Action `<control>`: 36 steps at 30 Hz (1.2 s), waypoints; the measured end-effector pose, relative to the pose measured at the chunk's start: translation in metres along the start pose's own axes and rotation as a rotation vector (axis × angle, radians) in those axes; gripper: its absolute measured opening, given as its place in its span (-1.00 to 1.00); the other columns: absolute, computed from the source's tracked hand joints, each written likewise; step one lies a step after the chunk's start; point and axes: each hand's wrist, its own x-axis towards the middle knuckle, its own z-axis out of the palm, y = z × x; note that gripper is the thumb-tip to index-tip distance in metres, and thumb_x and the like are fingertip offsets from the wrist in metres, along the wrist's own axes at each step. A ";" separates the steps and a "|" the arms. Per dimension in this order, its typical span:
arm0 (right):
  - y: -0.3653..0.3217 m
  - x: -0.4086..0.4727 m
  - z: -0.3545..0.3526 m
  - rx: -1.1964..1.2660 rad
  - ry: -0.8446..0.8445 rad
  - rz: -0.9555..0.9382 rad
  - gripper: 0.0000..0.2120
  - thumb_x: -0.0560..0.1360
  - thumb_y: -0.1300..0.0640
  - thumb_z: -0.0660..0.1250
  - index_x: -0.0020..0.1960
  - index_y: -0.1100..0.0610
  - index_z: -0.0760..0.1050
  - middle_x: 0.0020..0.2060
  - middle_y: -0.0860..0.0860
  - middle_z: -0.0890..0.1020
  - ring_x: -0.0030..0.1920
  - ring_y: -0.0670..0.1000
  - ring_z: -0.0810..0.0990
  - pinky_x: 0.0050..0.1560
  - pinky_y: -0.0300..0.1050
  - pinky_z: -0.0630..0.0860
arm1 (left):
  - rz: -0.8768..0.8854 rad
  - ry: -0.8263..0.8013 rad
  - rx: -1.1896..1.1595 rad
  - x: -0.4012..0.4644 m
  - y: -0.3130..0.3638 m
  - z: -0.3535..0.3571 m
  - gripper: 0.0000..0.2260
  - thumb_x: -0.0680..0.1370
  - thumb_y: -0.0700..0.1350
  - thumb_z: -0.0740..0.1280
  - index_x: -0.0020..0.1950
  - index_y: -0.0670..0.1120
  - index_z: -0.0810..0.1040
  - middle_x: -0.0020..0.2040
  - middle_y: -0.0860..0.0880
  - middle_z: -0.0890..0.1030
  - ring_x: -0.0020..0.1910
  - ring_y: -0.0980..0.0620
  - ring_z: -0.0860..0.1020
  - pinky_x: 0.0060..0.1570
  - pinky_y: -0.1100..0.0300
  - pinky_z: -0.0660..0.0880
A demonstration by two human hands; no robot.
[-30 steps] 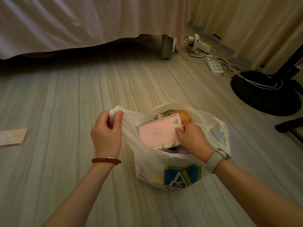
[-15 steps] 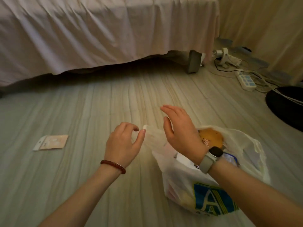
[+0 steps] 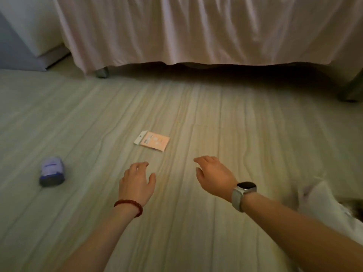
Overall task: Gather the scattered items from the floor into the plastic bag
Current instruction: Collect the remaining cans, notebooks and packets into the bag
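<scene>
floor [image 3: 255, 134]; plastic bag [image 3: 322, 205] blurred, cut off right.

a home bedroom: a bed [image 3: 196, 30] draped in a pale sheet stands on wood-look flooring [image 3: 255, 124].

A pale bed skirt [image 3: 196, 32] hangs above the striped floor [image 3: 255, 124]; a grey bed leg [image 3: 102, 72] shows.

Flat pink packet [image 3: 151, 143] lies on floor just ahead of left hand [image 3: 135, 184]. Blue-white roll [image 3: 52, 171], blurred, well left of it. White plastic bag [image 3: 322, 203] right of right hand [image 3: 215, 174].
</scene>
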 end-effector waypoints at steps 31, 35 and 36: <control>-0.148 0.154 0.172 -0.538 -0.319 -0.087 -0.54 0.57 0.28 -0.10 0.43 0.32 -0.13 0.33 0.49 0.17 0.30 0.38 0.28 0.11 0.15 0.45 | -0.369 0.453 0.022 0.078 -0.225 0.002 -0.61 0.41 -0.02 0.28 0.20 -0.13 0.45 0.30 -0.24 0.41 0.25 -0.26 0.38 0.15 -0.18 0.26; -0.159 0.164 0.173 -0.577 -0.350 -0.074 -0.52 0.58 0.24 -0.08 0.44 0.31 -0.14 0.32 0.51 0.17 0.29 0.42 0.30 0.21 0.17 0.38 | -0.666 0.345 0.043 0.128 -0.272 -0.027 -0.24 0.39 0.14 0.34 0.44 -0.12 0.08 0.47 -0.28 0.09 0.42 -0.25 0.13 0.32 -0.22 0.10; -0.159 0.165 0.171 -0.584 -0.362 -0.074 -0.52 0.58 0.23 -0.07 0.44 0.31 -0.13 0.32 0.51 0.18 0.29 0.41 0.30 0.23 0.17 0.37 | -0.727 0.293 -0.017 0.132 -0.281 -0.029 -0.21 0.39 0.14 0.34 0.45 -0.13 0.03 0.44 -0.30 0.15 0.38 -0.27 0.20 0.30 -0.20 0.18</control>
